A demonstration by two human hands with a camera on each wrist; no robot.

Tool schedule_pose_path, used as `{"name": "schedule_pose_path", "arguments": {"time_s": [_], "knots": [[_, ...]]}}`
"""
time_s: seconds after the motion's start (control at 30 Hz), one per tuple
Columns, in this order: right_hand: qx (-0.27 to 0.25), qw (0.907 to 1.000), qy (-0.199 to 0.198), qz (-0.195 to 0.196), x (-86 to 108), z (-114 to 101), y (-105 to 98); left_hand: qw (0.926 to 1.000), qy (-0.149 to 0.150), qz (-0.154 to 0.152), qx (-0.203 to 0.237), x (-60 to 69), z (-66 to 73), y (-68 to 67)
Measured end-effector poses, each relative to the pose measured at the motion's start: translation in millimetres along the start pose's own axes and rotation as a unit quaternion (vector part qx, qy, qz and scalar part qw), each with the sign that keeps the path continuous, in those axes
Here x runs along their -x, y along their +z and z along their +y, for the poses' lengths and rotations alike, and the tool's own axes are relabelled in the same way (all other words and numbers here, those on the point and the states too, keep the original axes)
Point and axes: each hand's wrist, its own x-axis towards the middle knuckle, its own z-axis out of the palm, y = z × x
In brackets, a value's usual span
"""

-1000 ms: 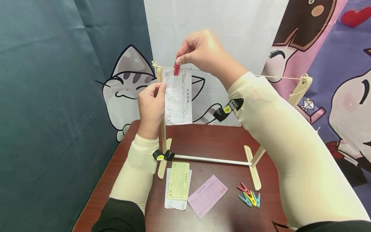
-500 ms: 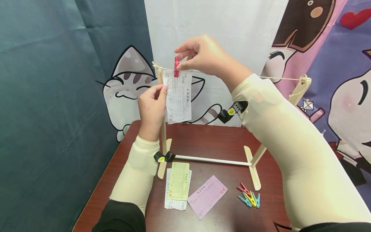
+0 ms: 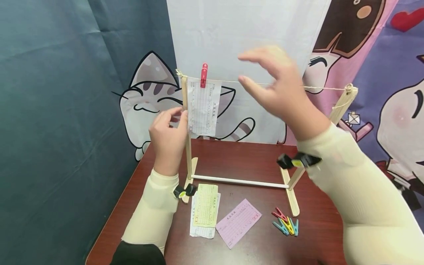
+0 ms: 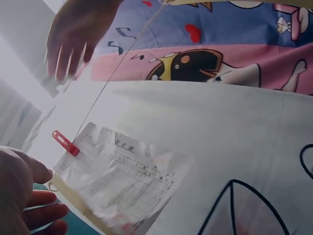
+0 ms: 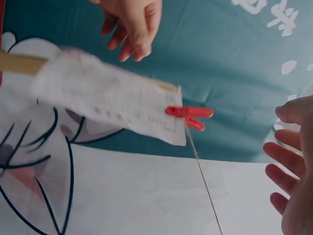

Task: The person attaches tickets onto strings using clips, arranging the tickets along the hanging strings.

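A white printed slip (image 3: 204, 110) hangs from the string (image 3: 228, 81), held at its top edge by a red clothespin (image 3: 204, 75). My left hand (image 3: 168, 140) is beside the left wooden post, just left of the slip. In the left wrist view its thumb (image 4: 36, 169) and fingers are apart from the slip and hold nothing. My right hand (image 3: 281, 81), slightly blurred, hovers in front of the string to the right of the clothespin. Its thumb and fingers are spread, with nothing between them, as the right wrist view also shows.
The string runs between two wooden posts, the right one (image 3: 341, 103) leaning, joined below by a white rod (image 3: 238, 181). On the brown table (image 3: 258, 158) lie a yellow slip (image 3: 206, 206) over white paper, a pink slip (image 3: 238, 223) and several clothespins (image 3: 286, 221).
My right hand has let go of the red clothespin and moved right. My left hand has released the slip's left edge and dropped slightly left and down. The slip now hangs by itself.
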Motion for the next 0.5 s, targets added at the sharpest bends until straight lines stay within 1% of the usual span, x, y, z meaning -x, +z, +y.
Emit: {"name": "schedule_pose_path", "arguments": {"time_s": [0.07, 0.1, 0.13, 0.17, 0.2, 0.23, 0.27, 0.3, 0.33, 0.37, 0.43, 0.47, 0.5], "knots": [[-0.016, 0.9994, -0.023, 0.021, 31.7, -5, -7, 0.9999, 0.015, -0.004, 0.000, 14.8, -4.7, -4.2], [-0.022, 0.9994, -0.018, 0.018, 50.2, -7, -9, 0.9998, 0.018, -0.011, -0.003, 24.2, -7.6, -5.9], [-0.026, 0.9996, -0.007, 0.009, 70.0, -9, -10, 0.9995, 0.017, -0.027, -0.007, 35.0, -10.6, -7.7], [-0.025, 0.9996, 0.006, -0.007, 91.2, -9, -10, 0.9988, 0.006, -0.048, -0.012, 47.5, -14.3, -8.4], [-0.020, 0.9991, 0.021, -0.033, 113.6, -6, -10, 0.9970, -0.010, -0.074, -0.021, 61.4, -18.4, -7.9], [-0.012, 0.9971, 0.041, -0.063, 136.8, -3, -9, 0.9932, -0.028, -0.108, -0.033, 76.6, -22.7, -6.9], [-0.002, 0.9940, 0.061, -0.091, 161.0, 1, -7, 0.9866, -0.049, -0.147, -0.051, 93.1, -28.0, -4.7], [0.010, 0.9890, 0.086, -0.120, 185.7, 6, -5, 0.9766, -0.076, -0.190, -0.066, 110.2, -32.9, -1.8], [0.026, 0.9818, 0.117, -0.147, 210.1, 11, -4, 0.9641, -0.099, -0.233, -0.080, 127.9, -37.6, 1.8], [0.041, 0.9738, 0.149, -0.167, 234.4, 16, -3, 0.9501, -0.120, -0.273, -0.092, 145.8, -41.5, 6.0], [0.064, 0.9545, 0.216, -0.196, 280.9, 26, -2, 0.9206, -0.145, -0.346, -0.109, 179.2, -47.2, 14.8], [0.075, 0.9423, 0.253, -0.206, 302.4, 29, -1, 0.9056, -0.152, -0.379, -0.115, 194.5, -48.3, 19.1], [0.085, 0.9290, 0.289, -0.214, 322.1, 31, -1, 0.8936, -0.153, -0.406, -0.114, 207.9, -47.9, 22.9]]}}
